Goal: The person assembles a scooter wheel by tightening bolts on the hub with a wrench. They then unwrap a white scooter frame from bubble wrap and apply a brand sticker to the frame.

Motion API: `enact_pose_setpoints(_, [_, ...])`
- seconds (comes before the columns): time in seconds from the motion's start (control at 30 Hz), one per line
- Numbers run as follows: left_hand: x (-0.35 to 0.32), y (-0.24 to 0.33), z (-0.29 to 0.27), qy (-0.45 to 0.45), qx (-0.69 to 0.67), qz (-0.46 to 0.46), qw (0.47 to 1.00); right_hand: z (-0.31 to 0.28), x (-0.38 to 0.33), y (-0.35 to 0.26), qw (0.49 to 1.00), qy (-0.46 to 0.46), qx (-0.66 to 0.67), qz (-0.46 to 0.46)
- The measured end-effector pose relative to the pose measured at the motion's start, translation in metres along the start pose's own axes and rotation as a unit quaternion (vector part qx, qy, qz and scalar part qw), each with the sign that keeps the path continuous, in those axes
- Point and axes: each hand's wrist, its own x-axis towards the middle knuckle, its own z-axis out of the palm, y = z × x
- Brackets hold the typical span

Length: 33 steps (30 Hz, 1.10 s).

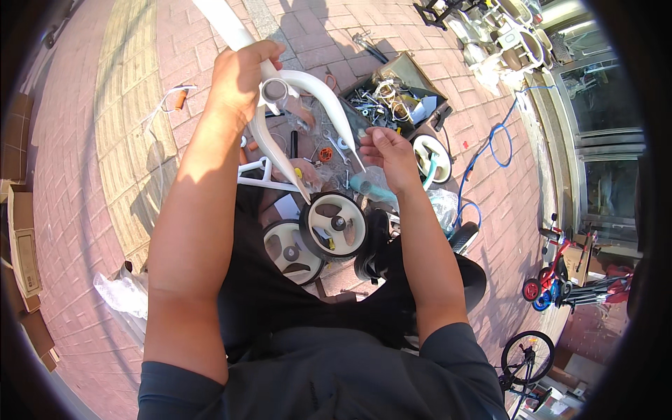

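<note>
My left hand (241, 73) is wrapped round the thick tube of a white bike frame (323, 85), held up in front of me. Two curved prongs of the frame point down toward my lap, with a round open socket where they join. Beside the right prong's tip is my right hand (392, 155), its fingers bent together; whatever lies between them is too small to make out. Below the prongs, a cream wheel with a black tyre (333, 225) overlaps a second cream wheel (290, 252) between my legs.
An open toolbox (399, 98) full of loose hardware stands ahead on the brick paving. Spanners (337, 147), an orange knob (325, 154) and plastic wrap lie near it. A blue hose (500, 143) curls to the right, by small bikes (549, 280). Cardboard boxes (24, 245) line the left.
</note>
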Motion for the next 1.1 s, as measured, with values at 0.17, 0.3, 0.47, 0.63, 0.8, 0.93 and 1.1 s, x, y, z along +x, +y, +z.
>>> enact_pose_setpoints(0.17, [-0.011,-0.002,0.015,-0.077,-0.04,-0.062,0.994,0.046,-0.053,-0.083,0.981,-0.163,-0.105,-0.034])
enact_pose_setpoints(0.3, [-0.015,-0.001,0.023,-0.077,-0.083,-0.022,0.993,0.067,-0.071,-0.078,0.975,-0.088,-0.197,-0.053])
enact_pose_setpoints(0.47, [-0.005,0.006,0.008,-0.006,-0.158,0.043,0.986,0.05,-0.077,-0.036,0.965,-0.087,-0.247,-0.034])
enact_pose_setpoints(0.63, [-0.003,0.007,-0.001,-0.001,-0.162,0.044,0.986,0.049,-0.081,-0.005,0.96,-0.075,-0.271,-0.013])
enact_pose_setpoints(0.8, [-0.009,0.011,0.007,-0.044,-0.183,0.094,0.978,0.05,-0.088,-0.011,0.987,-0.098,-0.119,0.052])
enact_pose_setpoints(0.93, [-0.017,0.009,0.017,-0.136,-0.145,0.086,0.976,0.037,-0.09,-0.026,0.958,-0.213,0.04,0.186])
enact_pose_setpoints(1.1, [-0.023,0.003,0.026,-0.139,-0.126,0.069,0.98,0.046,-0.088,-0.031,0.959,-0.114,-0.217,-0.139])
